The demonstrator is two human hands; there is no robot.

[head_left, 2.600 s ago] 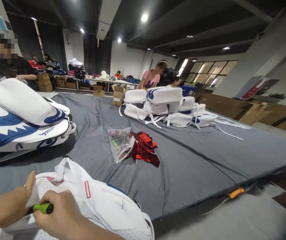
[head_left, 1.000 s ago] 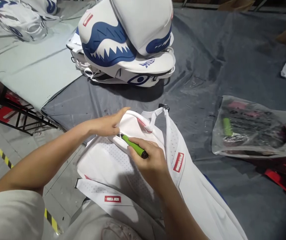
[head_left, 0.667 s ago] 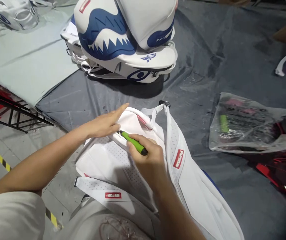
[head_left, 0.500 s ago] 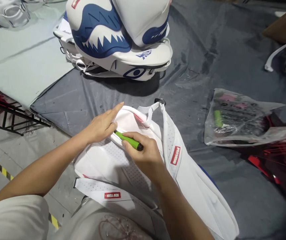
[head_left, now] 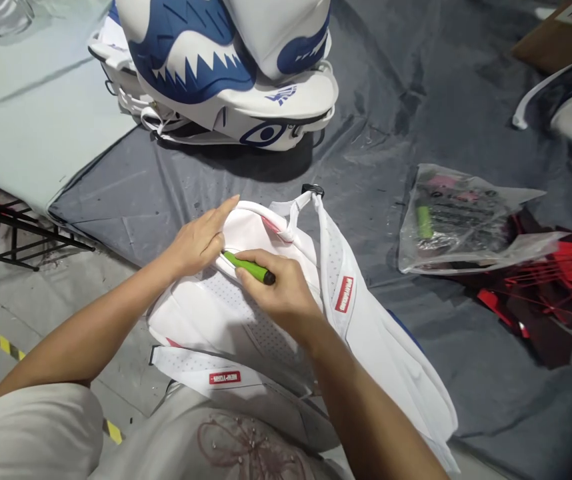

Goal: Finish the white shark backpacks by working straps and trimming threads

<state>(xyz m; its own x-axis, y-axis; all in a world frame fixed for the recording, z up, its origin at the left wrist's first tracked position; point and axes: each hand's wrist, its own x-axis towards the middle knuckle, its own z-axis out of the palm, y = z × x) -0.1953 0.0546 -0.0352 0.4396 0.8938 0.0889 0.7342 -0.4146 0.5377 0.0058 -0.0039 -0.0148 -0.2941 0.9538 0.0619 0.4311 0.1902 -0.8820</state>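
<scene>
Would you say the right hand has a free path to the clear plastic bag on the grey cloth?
Probably yes: bare cloth lies between the right hand and the plastic bag, but its grip is full with the green tool.

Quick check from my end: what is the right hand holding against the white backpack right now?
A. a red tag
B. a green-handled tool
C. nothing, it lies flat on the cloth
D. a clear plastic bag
B. The right hand grips a green-handled tool with its tip at the top edge of the white backpack, while the left hand presses on the backpack beside it.
</scene>
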